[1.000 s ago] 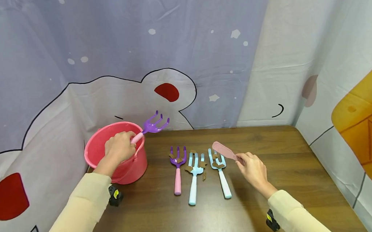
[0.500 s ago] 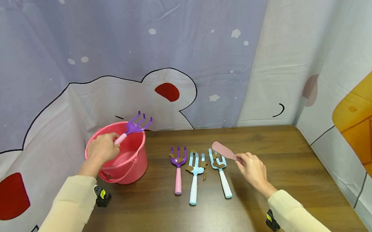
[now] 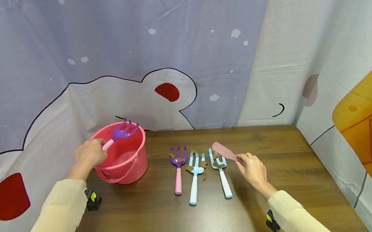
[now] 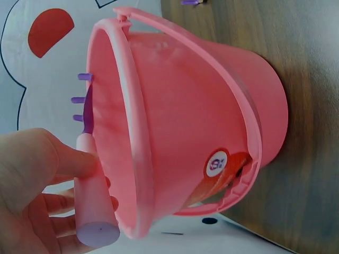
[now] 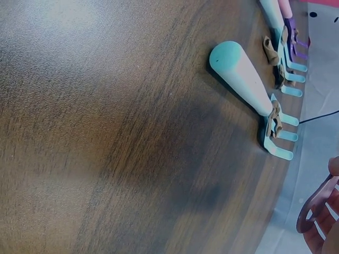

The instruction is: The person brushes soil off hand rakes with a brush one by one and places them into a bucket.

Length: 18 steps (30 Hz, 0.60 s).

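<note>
My left hand (image 3: pixel 90 153) grips the pink handle of a purple toy hand rake (image 3: pixel 121 132), its prongs above the mouth of a pink bucket (image 3: pixel 132 171). In the left wrist view, thumb and fingers wrap the rake's handle (image 4: pixel 94 196) beside the bucket's rim. My right hand (image 3: pixel 253 169) holds a pink tool (image 3: pixel 224 150) with a flat oblong head; its underside is hidden. A loop-shaped handle end (image 5: pixel 312 211) shows in the right wrist view. Left of that hand lie a purple rake (image 3: pixel 178 178) and two light-blue rakes, one in the middle (image 3: pixel 193 190), one nearer (image 3: pixel 225 184).
Several brown scraps (image 3: pixel 189 169) lie on and around the prongs of the rakes on the wooden table (image 3: pixel 280 152). A printed curtain (image 3: pixel 201 56) hangs behind the table and along its sides.
My left hand has moved left with the purple rake, bringing its prongs from right of the bucket to over its mouth, slightly lower now. My right hand has stayed in place.
</note>
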Tool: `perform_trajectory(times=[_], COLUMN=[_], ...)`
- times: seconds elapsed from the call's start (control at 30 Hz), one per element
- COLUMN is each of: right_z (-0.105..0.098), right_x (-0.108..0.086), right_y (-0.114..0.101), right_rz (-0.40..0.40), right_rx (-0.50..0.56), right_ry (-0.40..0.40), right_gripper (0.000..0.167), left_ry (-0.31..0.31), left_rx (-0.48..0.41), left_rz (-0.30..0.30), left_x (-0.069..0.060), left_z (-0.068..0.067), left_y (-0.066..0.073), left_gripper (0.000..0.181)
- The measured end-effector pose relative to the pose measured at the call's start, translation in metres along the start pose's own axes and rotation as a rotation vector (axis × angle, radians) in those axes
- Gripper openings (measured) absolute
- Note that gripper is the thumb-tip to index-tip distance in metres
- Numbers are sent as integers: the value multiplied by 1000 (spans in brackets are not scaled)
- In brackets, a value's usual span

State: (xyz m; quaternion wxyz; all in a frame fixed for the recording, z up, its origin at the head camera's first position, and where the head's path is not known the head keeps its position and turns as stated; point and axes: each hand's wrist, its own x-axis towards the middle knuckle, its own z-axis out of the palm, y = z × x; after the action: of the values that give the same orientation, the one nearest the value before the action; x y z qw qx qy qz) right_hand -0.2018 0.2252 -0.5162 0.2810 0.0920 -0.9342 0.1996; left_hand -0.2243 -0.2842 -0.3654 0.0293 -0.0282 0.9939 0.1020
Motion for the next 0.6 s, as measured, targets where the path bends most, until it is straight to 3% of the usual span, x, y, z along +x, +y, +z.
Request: perform_trajectory(times=[0.17,0.37,0.6], right_z=[1,2,0], right_x=[0,0,0], right_y=[0,0,0], right_rz=[1,6,5], right_rx=[1,-5,-6], right_ry=[9,9,-2], right_gripper=[22,22,23], left_ry=[-36,-37,-88], left_rx=[-4,10,27], left_rz=[-19,-28,-38], left_x=[-2,-1,-1], left_z=[0,1,1], left_y=[-6,-11,-8], left_gripper=[45,38,36])
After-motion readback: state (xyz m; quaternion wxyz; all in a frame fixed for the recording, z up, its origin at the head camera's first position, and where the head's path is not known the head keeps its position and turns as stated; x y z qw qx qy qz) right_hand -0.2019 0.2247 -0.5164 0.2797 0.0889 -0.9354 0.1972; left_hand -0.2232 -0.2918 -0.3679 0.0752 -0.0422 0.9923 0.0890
